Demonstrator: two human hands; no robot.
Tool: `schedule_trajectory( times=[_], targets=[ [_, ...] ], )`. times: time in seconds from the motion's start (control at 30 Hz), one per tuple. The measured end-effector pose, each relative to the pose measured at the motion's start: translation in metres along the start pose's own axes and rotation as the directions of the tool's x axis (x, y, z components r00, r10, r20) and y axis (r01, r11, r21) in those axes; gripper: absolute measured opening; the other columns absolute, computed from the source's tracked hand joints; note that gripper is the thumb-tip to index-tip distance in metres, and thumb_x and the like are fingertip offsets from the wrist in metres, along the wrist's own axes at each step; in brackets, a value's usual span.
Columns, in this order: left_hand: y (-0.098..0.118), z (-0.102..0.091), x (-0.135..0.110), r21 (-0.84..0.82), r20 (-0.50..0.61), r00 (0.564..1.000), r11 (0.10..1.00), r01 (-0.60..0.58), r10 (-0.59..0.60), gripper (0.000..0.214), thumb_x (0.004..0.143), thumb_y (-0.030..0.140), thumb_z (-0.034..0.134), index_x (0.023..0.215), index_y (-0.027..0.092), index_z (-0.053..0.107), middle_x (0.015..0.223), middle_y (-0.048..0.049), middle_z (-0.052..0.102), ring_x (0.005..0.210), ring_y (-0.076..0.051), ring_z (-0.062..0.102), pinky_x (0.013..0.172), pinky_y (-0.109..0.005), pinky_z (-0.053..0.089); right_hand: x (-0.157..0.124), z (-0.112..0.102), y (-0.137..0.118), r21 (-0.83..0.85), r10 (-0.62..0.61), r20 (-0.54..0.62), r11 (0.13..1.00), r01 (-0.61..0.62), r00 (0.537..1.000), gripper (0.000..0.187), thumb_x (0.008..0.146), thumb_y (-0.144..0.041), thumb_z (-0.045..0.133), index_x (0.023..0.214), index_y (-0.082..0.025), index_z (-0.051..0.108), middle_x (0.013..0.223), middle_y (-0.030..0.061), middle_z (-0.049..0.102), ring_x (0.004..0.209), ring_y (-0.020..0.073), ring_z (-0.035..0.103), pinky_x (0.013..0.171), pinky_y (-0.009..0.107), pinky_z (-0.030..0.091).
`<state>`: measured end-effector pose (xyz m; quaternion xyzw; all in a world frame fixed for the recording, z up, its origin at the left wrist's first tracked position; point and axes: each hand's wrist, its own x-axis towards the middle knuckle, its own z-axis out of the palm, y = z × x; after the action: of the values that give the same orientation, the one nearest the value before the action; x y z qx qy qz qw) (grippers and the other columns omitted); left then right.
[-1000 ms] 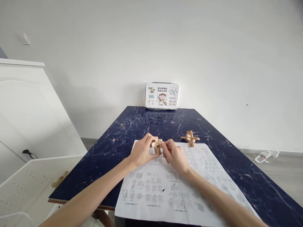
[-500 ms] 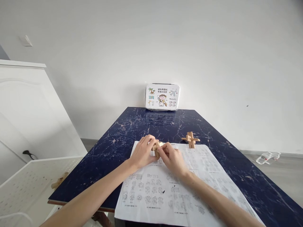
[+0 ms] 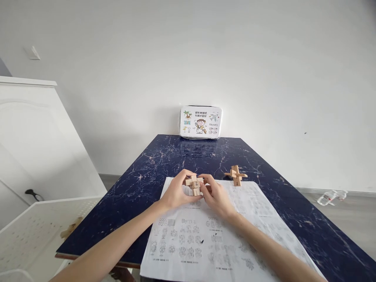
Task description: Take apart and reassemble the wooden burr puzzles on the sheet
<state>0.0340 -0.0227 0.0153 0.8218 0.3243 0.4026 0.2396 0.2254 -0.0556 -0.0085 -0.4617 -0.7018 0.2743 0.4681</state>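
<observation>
Between my two hands is a wooden burr puzzle (image 3: 196, 184) made of interlocking pieces, with a dark mark like a "2" or "Z" on the face toward me. My left hand (image 3: 177, 190) grips it from the left, fingers over the top and thumb underneath. From the other side, my right hand (image 3: 216, 194) pinches it with the fingertips. The puzzle is held above the far part of a printed sheet (image 3: 188, 270), which shows rows of small diagrams. A second wooden puzzle (image 3: 236, 175), cross-shaped, rests at the sheet's far edge, right of my hands.
A dark blue marbled table (image 3: 132, 196) carries the sheet. At its far end a white cartoon-printed case (image 3: 201, 122) leans on the wall. Left of the table, a white perforated basket (image 3: 26, 227) holds wooden pieces (image 3: 71, 228). Clear plastic bottles (image 3: 327, 197) lie on the floor at right.
The puzzle has turned in my hands, so its marked face now shows. My left fingers have shifted to its upper edge, and my right fingers have moved slightly along its right side.
</observation>
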Motion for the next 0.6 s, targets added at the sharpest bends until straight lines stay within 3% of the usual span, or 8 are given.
schedule_trajectory(
  times=[0.23,0.4,0.6],
  targets=[
    [0.0039,-0.0032,0.0002,-0.21,0.084,0.996,0.977,0.032,-0.015,0.061,0.074,0.04,0.089,0.122,0.026,0.054,0.115,-0.0054,0.062,0.098,-0.022,0.069,0.088,-0.04,0.059,0.0035,-0.0063,-0.0039,0.034,0.004,0.03,0.999,-0.005,1.0,0.034,0.104,-0.055,0.041,0.092,-0.024,0.052,0.064,-0.0031,0.054,0.055,0.0156,0.047,0.057,0.028,0.037],
    [0.0001,-0.0044,0.0,-0.193,0.089,0.995,0.981,-0.035,0.053,0.061,0.076,0.038,0.089,0.125,0.028,0.055,0.124,-0.0074,0.058,0.103,-0.023,0.067,0.09,-0.043,0.059,0.0039,-0.0087,-0.0006,0.095,-0.004,0.082,0.995,-0.003,0.997,0.045,0.103,-0.063,0.039,0.08,-0.025,0.048,0.065,-0.0023,0.048,0.058,0.016,0.043,0.057,0.028,0.035],
    [-0.0048,-0.007,0.0008,-0.124,0.102,0.983,0.983,-0.138,0.151,0.057,0.081,0.036,0.085,0.129,0.029,0.056,0.127,-0.0085,0.055,0.111,-0.025,0.063,0.095,-0.046,0.059,0.0059,-0.0047,0.0043,0.277,0.12,0.157,0.947,-0.16,0.98,0.057,0.092,-0.078,0.049,0.073,-0.025,0.042,0.059,-0.0049,0.039,0.051,0.0134,0.036,0.048,0.027,0.029]
  ],
)
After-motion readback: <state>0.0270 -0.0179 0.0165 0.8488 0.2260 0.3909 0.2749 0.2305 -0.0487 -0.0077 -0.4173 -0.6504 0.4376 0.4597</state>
